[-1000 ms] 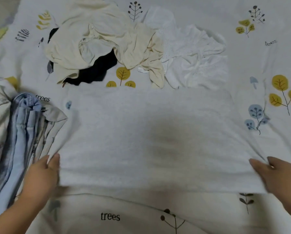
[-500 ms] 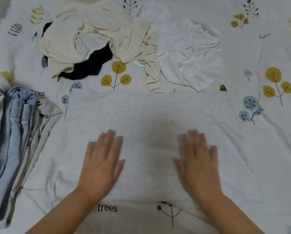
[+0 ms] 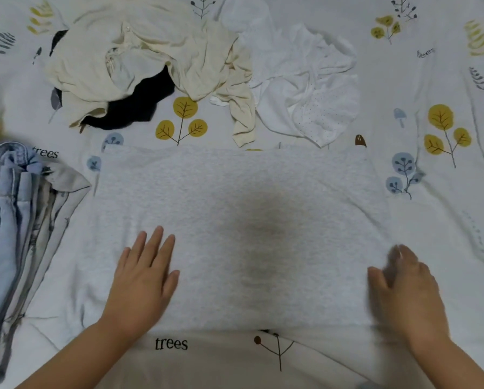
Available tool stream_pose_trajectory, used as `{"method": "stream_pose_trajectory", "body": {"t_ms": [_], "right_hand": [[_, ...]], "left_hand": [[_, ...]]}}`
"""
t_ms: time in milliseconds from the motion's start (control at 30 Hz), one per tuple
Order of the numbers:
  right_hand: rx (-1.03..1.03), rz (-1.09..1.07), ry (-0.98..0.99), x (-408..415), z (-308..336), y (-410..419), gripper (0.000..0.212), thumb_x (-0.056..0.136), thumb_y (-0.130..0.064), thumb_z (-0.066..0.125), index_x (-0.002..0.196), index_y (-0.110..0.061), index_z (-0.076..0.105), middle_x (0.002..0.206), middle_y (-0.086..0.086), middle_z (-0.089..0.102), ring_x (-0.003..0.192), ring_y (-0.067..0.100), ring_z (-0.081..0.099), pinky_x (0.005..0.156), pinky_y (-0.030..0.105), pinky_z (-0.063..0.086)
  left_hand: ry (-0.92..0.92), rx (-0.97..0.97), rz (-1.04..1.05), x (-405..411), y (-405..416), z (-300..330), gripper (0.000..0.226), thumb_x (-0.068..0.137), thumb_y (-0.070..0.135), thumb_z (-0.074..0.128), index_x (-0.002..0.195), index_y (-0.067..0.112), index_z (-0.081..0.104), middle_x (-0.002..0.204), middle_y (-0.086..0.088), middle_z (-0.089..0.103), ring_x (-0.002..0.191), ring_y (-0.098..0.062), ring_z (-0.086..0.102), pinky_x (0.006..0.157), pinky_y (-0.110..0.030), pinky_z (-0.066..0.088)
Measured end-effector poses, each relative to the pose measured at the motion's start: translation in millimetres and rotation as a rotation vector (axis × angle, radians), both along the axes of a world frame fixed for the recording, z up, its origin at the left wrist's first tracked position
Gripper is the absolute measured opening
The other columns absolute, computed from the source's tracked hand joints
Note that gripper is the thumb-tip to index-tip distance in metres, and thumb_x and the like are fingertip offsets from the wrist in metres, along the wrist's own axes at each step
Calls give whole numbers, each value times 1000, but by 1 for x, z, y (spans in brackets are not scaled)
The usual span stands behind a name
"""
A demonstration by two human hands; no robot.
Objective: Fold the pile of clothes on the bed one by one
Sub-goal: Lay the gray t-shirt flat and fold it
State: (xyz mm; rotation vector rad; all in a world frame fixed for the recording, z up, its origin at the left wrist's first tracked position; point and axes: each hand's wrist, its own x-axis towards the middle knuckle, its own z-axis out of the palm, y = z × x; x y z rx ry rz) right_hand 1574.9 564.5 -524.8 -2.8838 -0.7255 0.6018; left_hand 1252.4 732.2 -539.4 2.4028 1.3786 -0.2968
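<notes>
Head view: grey garment (image 3: 235,220) spread flat on bed (image 3: 445,192). Left hand (image 3: 144,279) grip spread, palm flat on it. Right hand (image 3: 406,293) at its right edge, blurred, grip looks spread. Unfolded pile (image 3: 179,66) beyond both hands; folded stack (image 3: 13,220) left of the left hand.

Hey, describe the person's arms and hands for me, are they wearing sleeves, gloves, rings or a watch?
Both forearms are bare as far as the frame shows: no sleeves, gloves or watch in view. The left hand shows no ring or other jewellery, and its nails look short and unpainted. The right hand is motion-blurred, so small details such as a ring cannot be ruled out, though none is apparent.
</notes>
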Motion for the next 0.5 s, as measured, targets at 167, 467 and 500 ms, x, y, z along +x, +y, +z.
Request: {"method": "stream_pose_trajectory", "body": {"t_ms": [167,467,500], "right_hand": [[22,-267,275,8,18,11,25,79,-22,66,82,1,61,83,20,67,82,39,62,72,38,44],[79,75,96,-65,90,79,16,76,-14,57,63,-7,52,58,9,55,55,23,47,48,28,31],[71,160,21,-83,99,89,19,77,-17,56,62,-11,47,58,6,51,53,19,43,47,28,27]], "left_hand": [[-87,-20,15,-2,-1,11,57,83,32,37,127,0,55,139,-20,45,129,-41,41,102,-53,37],[-327,-164,145,-20,15,22,40,92,21,53,131,22,50,136,7,46,125,-9,43,100,-16,29],[-377,-197,188,-23,17,25,37,92,19,54,128,23,52,130,10,50,118,-5,46,96,-11,32]]}}
